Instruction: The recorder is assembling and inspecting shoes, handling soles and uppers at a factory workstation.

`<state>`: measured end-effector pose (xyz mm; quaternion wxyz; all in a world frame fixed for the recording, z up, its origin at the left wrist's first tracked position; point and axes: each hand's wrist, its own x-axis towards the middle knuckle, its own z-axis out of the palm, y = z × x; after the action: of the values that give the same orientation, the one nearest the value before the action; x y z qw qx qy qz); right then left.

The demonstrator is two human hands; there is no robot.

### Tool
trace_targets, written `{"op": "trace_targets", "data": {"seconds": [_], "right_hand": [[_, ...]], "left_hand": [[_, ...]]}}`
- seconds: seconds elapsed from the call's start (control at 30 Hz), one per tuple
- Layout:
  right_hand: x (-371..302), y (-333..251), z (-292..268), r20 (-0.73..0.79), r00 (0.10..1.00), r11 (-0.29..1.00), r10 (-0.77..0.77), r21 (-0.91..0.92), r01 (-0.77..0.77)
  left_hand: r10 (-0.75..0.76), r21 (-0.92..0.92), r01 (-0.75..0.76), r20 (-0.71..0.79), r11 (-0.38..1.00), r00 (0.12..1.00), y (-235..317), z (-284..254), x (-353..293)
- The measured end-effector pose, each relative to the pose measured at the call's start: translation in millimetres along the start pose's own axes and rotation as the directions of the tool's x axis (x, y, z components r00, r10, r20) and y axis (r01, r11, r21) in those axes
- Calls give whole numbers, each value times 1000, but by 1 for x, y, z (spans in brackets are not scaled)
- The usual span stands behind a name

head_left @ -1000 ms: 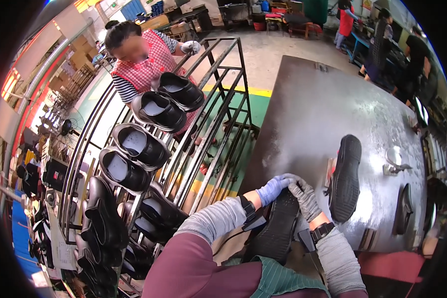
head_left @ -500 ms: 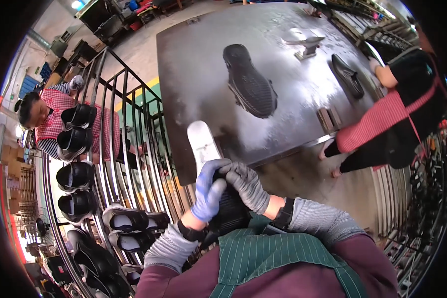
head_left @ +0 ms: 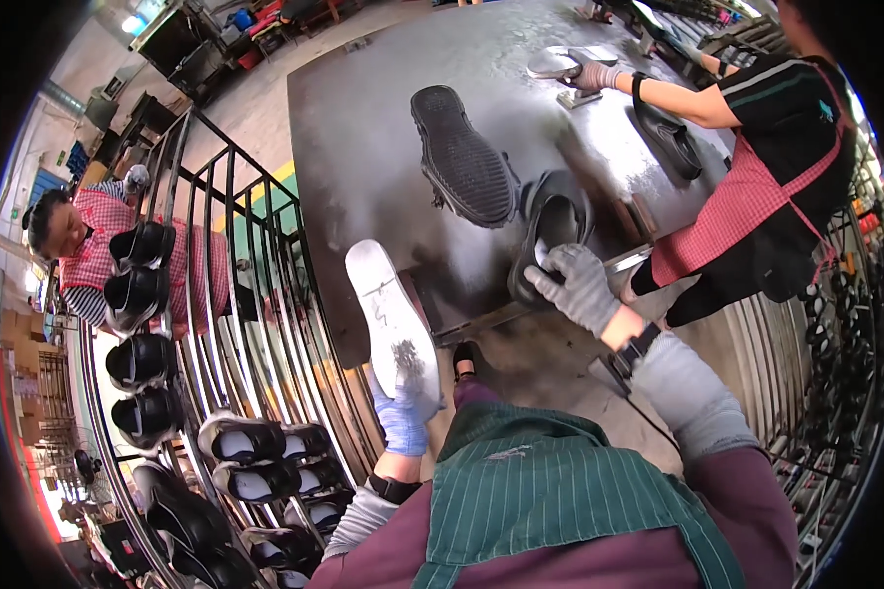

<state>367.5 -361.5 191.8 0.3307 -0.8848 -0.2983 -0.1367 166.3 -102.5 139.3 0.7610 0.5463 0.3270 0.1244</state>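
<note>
Left hand (head_left: 400, 417): 7 o'clock from mid-view, grasping the white insole (head_left: 391, 316) low, leaving its face exposed.
Right hand (head_left: 581, 287): 3 o'clock; fingers at the black shoe's (head_left: 553, 224) heel, gripping or loose I cannot tell.
Upturned shoe (head_left: 465, 167): 12 o'clock on table (head_left: 354, 147), apparently presenting its tread.
Rack (head_left: 246, 154): 9 o'clock, bearing pale-lined black slip-ons (head_left: 139, 361).

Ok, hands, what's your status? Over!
Left hand: holding white sole piece. Right hand: holding black shoe. Upturned shoe close by, on table.
</note>
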Motion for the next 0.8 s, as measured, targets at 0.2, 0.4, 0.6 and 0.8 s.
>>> {"op": "trace_targets", "data": {"seconds": [0.2,0.4,0.6,0.8], "right_hand": [[87,8,69,-106,900,889,422,243,-389],[137,34,104,347,693,179,632,805,-566],[66,-15,86,306,690,235,656,786,-572],[36,-20,49,364,602,154,710,754,-638]], "left_hand": [[134,93,-146,125,985,983,34,-5,91],[-29,277,-128,500,952,865,121,14,250],[-148,381,-210,723,900,675,160,99,384],[-328,464,-290,850,837,413,141,299,452]]}}
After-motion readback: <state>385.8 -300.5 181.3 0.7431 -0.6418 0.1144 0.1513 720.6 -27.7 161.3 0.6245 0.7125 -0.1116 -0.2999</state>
